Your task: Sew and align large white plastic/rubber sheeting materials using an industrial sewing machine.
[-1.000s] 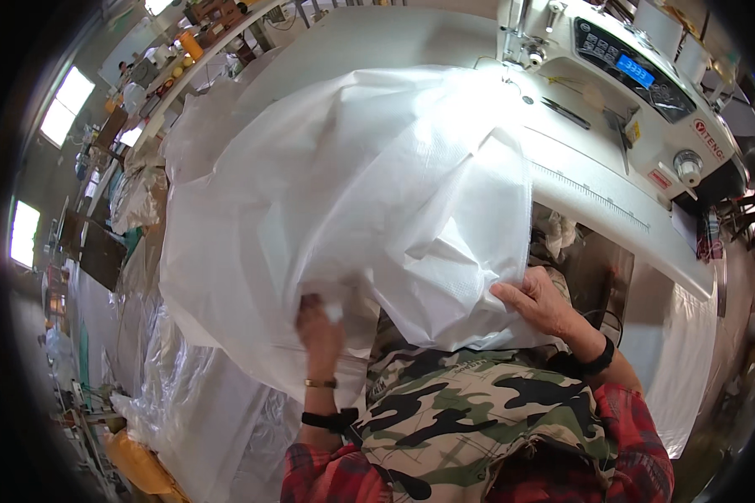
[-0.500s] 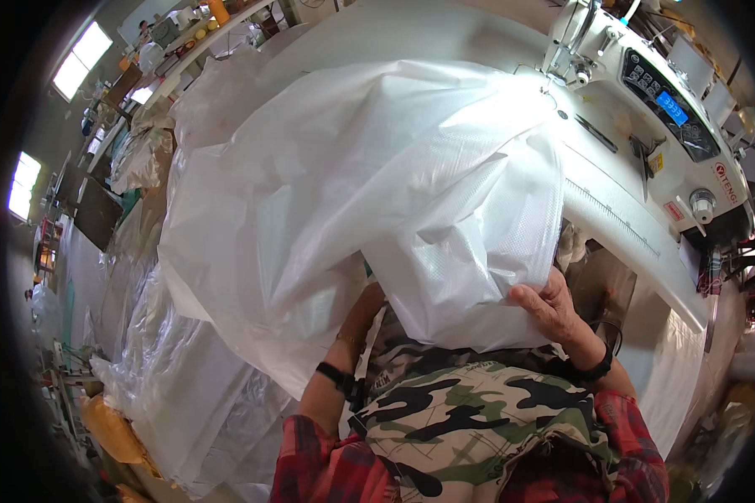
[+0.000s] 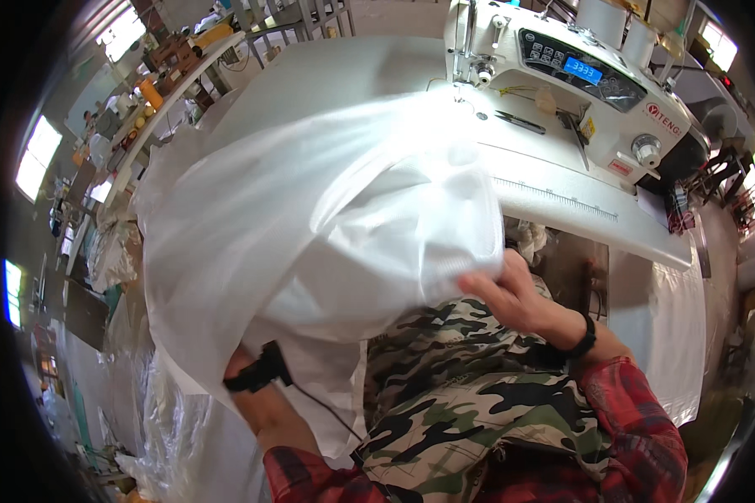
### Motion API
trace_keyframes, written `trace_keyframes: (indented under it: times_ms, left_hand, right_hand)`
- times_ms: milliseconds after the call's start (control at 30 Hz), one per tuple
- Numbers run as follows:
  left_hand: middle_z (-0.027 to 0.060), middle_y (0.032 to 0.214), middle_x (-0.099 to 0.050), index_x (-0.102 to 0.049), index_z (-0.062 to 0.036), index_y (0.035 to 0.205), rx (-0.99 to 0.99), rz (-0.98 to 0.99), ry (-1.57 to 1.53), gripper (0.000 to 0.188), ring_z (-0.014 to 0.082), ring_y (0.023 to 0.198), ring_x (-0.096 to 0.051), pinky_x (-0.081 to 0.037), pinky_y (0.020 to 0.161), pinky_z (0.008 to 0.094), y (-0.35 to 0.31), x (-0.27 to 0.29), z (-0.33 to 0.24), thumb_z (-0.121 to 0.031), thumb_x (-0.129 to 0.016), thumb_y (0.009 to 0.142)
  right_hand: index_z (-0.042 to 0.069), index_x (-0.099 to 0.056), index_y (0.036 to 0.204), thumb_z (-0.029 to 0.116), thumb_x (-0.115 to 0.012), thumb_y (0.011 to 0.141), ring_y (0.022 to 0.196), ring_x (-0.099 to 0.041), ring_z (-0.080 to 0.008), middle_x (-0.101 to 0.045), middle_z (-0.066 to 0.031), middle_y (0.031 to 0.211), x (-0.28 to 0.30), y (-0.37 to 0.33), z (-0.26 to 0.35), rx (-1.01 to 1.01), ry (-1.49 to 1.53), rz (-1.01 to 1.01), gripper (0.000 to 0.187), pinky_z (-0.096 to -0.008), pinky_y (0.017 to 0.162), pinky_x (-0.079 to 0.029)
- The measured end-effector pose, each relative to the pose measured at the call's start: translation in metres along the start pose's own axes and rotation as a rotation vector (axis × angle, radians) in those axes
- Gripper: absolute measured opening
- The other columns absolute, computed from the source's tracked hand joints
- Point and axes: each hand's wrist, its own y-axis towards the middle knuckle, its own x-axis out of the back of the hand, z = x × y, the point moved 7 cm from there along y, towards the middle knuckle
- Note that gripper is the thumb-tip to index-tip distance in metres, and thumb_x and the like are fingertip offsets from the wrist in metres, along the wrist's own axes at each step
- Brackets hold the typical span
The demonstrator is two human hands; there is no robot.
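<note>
A large white woven plastic sheet [image 3: 218, 226] spreads over the sewing table and droops toward my lap, its folds smeared by motion. At the sheet's near right edge, my right hand [image 3: 512, 293] is closed on it, thumb pointing left. My left hand [image 3: 239, 360] reaches in beneath the sheet on the left; its fingers are hidden under the material. The far right part of the sheet lies by the needle area of a white sewing machine [image 3: 482, 71], which has a lit blue display.
Black tweezers [image 3: 520, 122] lie on the machine bed, above a printed ruler scale [image 3: 562, 201]. Clear plastic film [image 3: 164, 436] is heaped at the left. A cluttered shelf [image 3: 164, 113] stands at the far left. White sheeting [image 3: 658, 335] hangs at the right. A cable [image 3: 327, 404] runs from my left wrist.
My left hand has moved left and gone farther under the sheet, spreading it that way. My right hand keeps its hold on the edge. The view has turned, shifting the machine leftward.
</note>
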Motion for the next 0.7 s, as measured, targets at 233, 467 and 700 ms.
trace_keyframes:
  times_ms: [233,467,700]
  left_hand:
    - [0.0220,0.108,-0.067,-0.065,0.0020,0.111,0.034,-0.066,0.052,0.032,0.0353,0.097,-0.064,-0.049,0.088,0.0425,-0.004,0.092,0.035,-0.023,-0.051,0.095]
    - [0.0224,0.109,-0.066,-0.065,0.0021,0.111,0.027,0.238,0.222,0.032,0.0354,0.100,-0.064,-0.048,0.089,0.0425,-0.040,0.051,0.064,-0.022,-0.051,0.095]
    - [0.0228,0.110,-0.065,-0.064,0.0022,0.112,-0.337,0.215,0.247,0.032,0.0356,0.103,-0.063,-0.048,0.090,0.0425,-0.049,0.017,-0.019,-0.021,-0.051,0.095]
  right_hand:
    - [-0.004,-0.065,0.087,0.027,-0.058,0.096,0.064,-0.054,-0.0076,-0.059,-0.0011,0.068,-0.005,-0.044,-0.074,-0.256,-0.066,0.188,0.033,-0.0265,0.057,-0.045]
    - [-0.003,-0.065,0.080,0.042,-0.063,0.089,0.065,-0.064,-0.0309,-0.065,-0.0184,0.067,0.017,-0.036,-0.112,-0.407,-0.914,0.414,0.045,-0.0413,0.060,-0.048]
    - [0.005,-0.063,0.092,0.035,-0.065,0.086,0.101,-0.060,-0.0262,-0.064,-0.0134,0.109,-0.012,0.007,0.008,0.636,-1.034,-0.155,0.031,-0.0406,0.091,-0.045]
